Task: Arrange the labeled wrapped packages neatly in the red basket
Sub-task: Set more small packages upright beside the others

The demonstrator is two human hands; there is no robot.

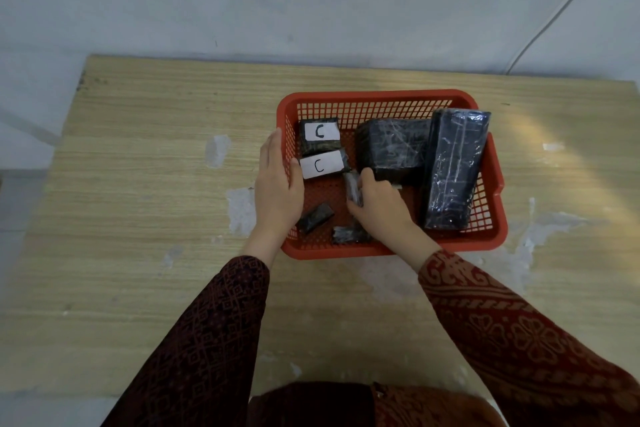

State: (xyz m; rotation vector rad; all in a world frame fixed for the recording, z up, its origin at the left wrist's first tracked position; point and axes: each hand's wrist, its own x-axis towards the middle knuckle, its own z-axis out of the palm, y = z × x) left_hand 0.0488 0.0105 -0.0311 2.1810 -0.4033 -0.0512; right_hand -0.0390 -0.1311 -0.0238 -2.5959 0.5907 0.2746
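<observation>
held package: small dark wrapped package sits pinched in the right hand, fingers curled shut around it, low over the basket floor mid-basket; no label visible on it
right hand: reaches in over the near rim, wrist above the near wall; large square package just beyond the knuckles, touching or nearly so, cannot tell
left hand: flat and open, grips nothing; palm lies along the left wall of the red basket, thumb tip by the nearer C-labeled package
other C package: just past the first, in the far-left corner, labels up, the two touching
loose small packages: one under the left palm edge, tilted; one under the right wrist by the near wall
long package: right of the right hand, leans on the right wall, top end above the rim
risk: slick wrap could slip from the pinch; right wrist may drag the small package below it; a bump to the square package could shove the long one, which looks likely to tip over the rim
open room: bare floor between the two hands, nearer than the C pair; looks like the best spot
edges: basket walls hem both hands in; table has wide bare top left of the left hand; table's near edge is well back by the sleeves
</observation>
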